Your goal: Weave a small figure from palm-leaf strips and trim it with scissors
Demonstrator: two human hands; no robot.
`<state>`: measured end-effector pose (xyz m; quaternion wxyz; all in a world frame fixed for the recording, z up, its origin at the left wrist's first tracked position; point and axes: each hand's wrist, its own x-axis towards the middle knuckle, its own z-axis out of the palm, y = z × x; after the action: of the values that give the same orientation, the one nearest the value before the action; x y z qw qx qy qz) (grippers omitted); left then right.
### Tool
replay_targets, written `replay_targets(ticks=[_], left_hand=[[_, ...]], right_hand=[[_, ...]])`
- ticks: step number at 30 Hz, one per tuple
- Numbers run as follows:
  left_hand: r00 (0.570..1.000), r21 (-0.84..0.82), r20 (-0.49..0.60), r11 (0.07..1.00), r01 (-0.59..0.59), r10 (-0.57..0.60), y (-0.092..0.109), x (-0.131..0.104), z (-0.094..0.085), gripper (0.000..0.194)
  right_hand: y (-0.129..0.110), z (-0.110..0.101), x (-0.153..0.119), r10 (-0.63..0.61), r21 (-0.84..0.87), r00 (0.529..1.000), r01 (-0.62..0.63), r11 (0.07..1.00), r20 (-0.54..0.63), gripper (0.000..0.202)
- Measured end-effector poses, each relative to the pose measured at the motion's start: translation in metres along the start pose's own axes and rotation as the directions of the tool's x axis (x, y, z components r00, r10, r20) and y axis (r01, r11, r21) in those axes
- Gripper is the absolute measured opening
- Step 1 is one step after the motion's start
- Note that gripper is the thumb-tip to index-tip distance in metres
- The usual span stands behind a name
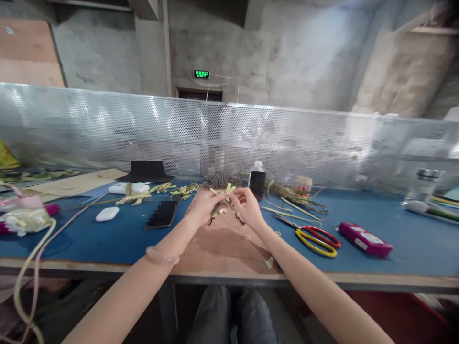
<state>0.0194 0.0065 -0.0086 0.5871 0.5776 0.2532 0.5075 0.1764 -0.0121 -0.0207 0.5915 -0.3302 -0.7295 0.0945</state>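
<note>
Pale green plant-fibre strips (230, 189) stick up between my two hands, over a brown board. My left hand (205, 206), with a pale bangle on its wrist, pinches them from the left. From the right, my right hand (249, 206) closes its fingertips on the same strips. Dark thin ends hang below the fingers, and the fingers hide much of the piece. Small pale scraps (247, 237) lie on the brown board (222, 251) below. Scissors (315, 239) with one red and one yellow handle rest right of my right forearm.
A magenta box (365, 240) lies beyond the scissors. Loose dried strips (297, 198) and a bottle (257, 179) stand behind. To the left are a dark phone (163, 213), a white case (107, 214) and a cable (39, 253). A perforated metal screen (143, 129) closes the table's back.
</note>
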Motion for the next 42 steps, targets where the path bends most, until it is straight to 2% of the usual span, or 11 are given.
replay_targets(ticks=[3,6,10,19,28,36,42], left_hand=[[0.999,0.028,0.024,0.999,0.024,-0.025,0.002,-0.003,0.002,0.017],[0.997,0.053,0.061,0.997,0.052,-0.055,0.005,-0.007,0.006,0.018],[0.992,0.071,0.087,0.994,0.08,-0.086,0.01,-0.012,0.011,0.023],[0.989,0.064,0.086,0.992,0.112,-0.117,0.011,-0.013,0.014,0.014],[0.987,0.027,0.091,0.991,0.133,-0.135,0.018,-0.015,0.022,0.019],[0.978,0.03,0.147,0.989,0.148,-0.15,0.012,-0.011,0.013,0.028],[0.979,0.08,0.151,0.989,0.122,-0.133,0.012,-0.011,0.014,0.032]], right_hand=[[0.001,-0.005,0.003,0.116,0.171,0.987,-0.133,0.976,0.109,0.035],[0.003,-0.009,0.004,0.161,0.288,0.959,-0.227,0.93,0.234,0.036],[0.004,-0.01,0.004,0.191,0.387,0.939,-0.295,0.873,0.285,0.034],[0.005,-0.007,0.005,0.257,0.417,0.94,-0.33,0.847,0.224,0.032],[0.008,-0.007,0.005,0.261,0.335,0.952,-0.302,0.892,0.162,0.031],[0.004,-0.005,0.004,0.225,0.252,0.97,-0.242,0.937,0.093,0.018],[0.004,-0.007,0.004,0.219,0.249,0.974,-0.227,0.942,0.058,0.018]])
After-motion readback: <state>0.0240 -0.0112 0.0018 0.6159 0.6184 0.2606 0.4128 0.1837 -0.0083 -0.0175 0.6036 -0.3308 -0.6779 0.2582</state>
